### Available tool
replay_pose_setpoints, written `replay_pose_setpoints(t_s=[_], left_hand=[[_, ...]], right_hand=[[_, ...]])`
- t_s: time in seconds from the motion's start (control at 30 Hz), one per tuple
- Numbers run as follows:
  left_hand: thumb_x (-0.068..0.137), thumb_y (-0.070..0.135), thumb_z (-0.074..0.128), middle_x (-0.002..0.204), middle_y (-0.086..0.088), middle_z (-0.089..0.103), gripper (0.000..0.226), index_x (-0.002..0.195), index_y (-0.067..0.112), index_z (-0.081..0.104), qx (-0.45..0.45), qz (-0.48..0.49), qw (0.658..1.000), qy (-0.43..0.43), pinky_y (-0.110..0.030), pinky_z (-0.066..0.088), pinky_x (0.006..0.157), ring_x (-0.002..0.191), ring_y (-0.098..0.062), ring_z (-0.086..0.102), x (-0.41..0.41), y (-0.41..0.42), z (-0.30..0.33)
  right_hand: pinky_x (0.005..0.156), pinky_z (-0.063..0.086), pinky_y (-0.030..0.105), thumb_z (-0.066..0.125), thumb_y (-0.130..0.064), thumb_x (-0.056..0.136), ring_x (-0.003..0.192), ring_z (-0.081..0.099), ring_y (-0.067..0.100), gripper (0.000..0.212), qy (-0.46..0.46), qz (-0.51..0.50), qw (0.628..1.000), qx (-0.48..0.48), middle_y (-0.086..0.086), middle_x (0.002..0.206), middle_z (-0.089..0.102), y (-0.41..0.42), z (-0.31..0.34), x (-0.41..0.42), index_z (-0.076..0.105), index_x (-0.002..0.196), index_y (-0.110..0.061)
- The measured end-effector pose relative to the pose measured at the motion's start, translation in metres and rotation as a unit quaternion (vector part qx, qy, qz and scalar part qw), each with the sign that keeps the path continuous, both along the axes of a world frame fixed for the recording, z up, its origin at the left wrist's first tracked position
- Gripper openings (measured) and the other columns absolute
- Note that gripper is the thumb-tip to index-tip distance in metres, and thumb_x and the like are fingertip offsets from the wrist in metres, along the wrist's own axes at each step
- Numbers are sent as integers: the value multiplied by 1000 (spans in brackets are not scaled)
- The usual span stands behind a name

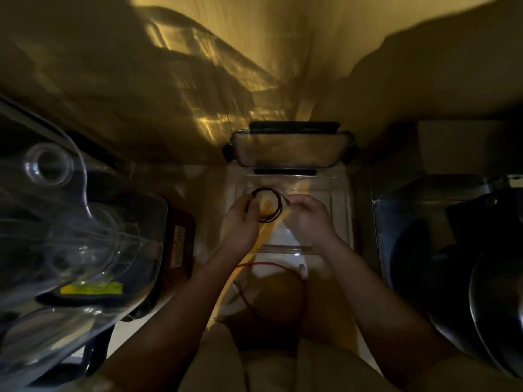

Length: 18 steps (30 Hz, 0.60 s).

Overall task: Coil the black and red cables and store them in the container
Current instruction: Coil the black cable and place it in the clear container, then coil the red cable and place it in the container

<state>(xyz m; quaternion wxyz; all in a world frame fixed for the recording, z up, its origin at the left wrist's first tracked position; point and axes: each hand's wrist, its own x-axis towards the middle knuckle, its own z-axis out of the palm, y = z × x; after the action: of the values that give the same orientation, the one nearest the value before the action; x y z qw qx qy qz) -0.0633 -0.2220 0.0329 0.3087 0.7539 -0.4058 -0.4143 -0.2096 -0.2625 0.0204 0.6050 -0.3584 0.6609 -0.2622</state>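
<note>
Black cable [267, 205], thin round coil

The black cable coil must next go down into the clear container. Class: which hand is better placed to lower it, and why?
Probably the left hand: it grips the black cable coil over the clear container, while the right hand pinches only the end plug.

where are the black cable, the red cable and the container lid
black cable [278, 200]: head view, right arc of the coil
red cable [271, 263]: head view, top of its loop
container lid [291, 149]: head view, clear panel
</note>
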Motion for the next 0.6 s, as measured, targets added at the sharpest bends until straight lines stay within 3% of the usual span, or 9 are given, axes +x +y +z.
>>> replay_pose_setpoints(t_s=[0.1,0.2,0.3,0.37,0.5,0.6], left_hand=[[100,34,45,115,1,68,34,122,17,64,-4,2,1000,1,-22,43,76,105,-14,60,8,23,10],[100,25,49,101,8,69,24,112,17,69,-23,32,999,-1,-24,48,78,94,-11,63,13,46,19],[99,21,52,99,7,70,18,103,19,70,-30,49,998,1,-32,52,79,91,-10,64,16,71,21],[97,18,55,99,5,70,15,100,18,70,-45,29,998,-18,-30,54,79,92,-8,65,16,92,19],[95,15,59,86,11,68,12,88,21,67,-65,-12,997,-44,-8,48,65,81,10,62,12,128,12],[96,23,57,86,12,70,13,89,27,68,-21,-63,996,-58,-13,50,66,82,4,65,12,148,-3]], right_hand=[[64,49,12,52,-5,98,84,57,4,20,11,-7,999,-38,-7,96,65,16,13,-8,70,107,-8],[80,50,22,54,-8,98,97,60,7,21,18,-1,998,-55,-7,102,68,33,19,-16,72,100,-19],[87,53,27,54,-8,99,98,64,12,18,-4,-17,998,-64,-4,99,70,51,22,-25,71,103,-15],[84,54,26,54,-7,99,93,65,12,18,-5,-15,997,-70,-6,95,70,65,23,-32,71,106,-10],[74,56,22,55,-10,99,88,66,13,18,-11,-10,998,-68,-1,95,72,89,18,-44,71,97,-16],[66,57,19,54,-9,100,83,66,15,18,-8,-5,999,-52,5,97,72,107,14,-51,71,98,-13]])
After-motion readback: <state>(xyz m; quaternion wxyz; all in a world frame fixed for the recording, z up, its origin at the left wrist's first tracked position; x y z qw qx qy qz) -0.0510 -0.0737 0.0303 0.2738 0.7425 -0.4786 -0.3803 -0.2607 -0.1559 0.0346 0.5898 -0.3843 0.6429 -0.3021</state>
